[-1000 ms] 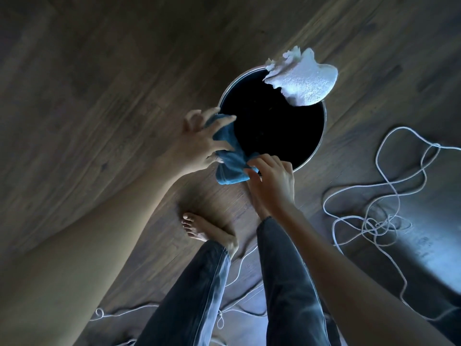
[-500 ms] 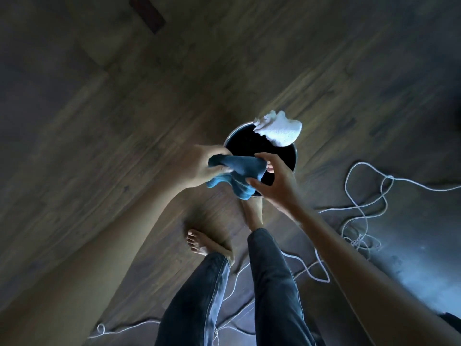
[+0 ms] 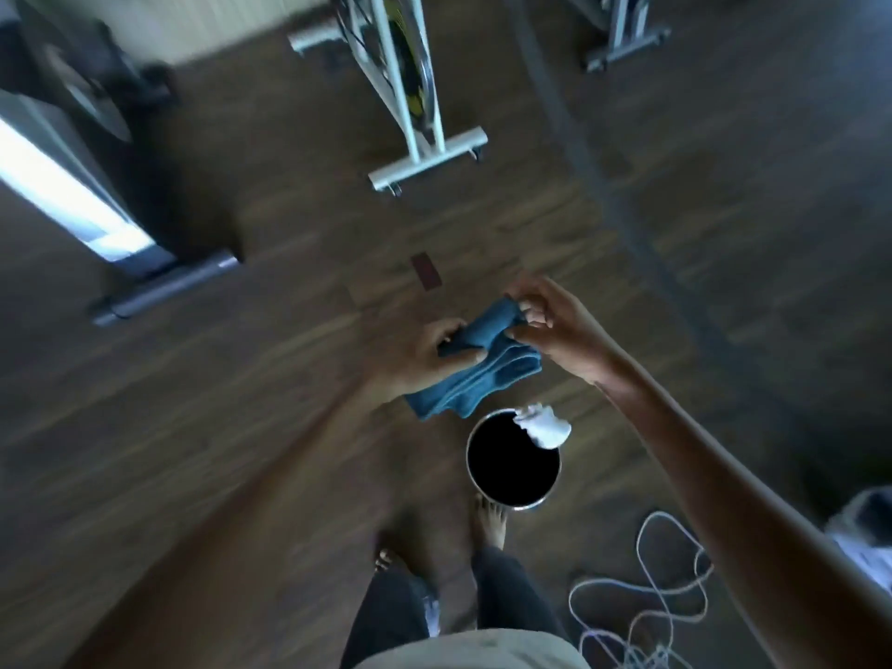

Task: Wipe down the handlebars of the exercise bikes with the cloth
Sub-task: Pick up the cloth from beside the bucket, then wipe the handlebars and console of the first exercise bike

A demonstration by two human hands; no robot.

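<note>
A blue cloth [image 3: 475, 371] hangs folded between both hands, above the wooden floor. My left hand [image 3: 437, 352] grips its left end with thumb and fingers closed. My right hand [image 3: 555, 325] pinches its upper right corner. A white exercise bike [image 3: 410, 84] stands ahead at the top centre; only its frame and base bar show. A grey bike base [image 3: 159, 287] lies at the left and another base [image 3: 622, 41] at the top right. No handlebars are in view.
A round metal bucket [image 3: 470, 439] with a dark inside stands on the floor below the hands, a white cloth [image 3: 545, 427] draped over its rim. A loose white cord [image 3: 661, 596] lies coiled at the lower right. My bare feet are beside the bucket.
The blue cloth has been lifted away from the bucket, held in both hands. The view has risen and tilted forward, bringing the exercise bikes into sight.
</note>
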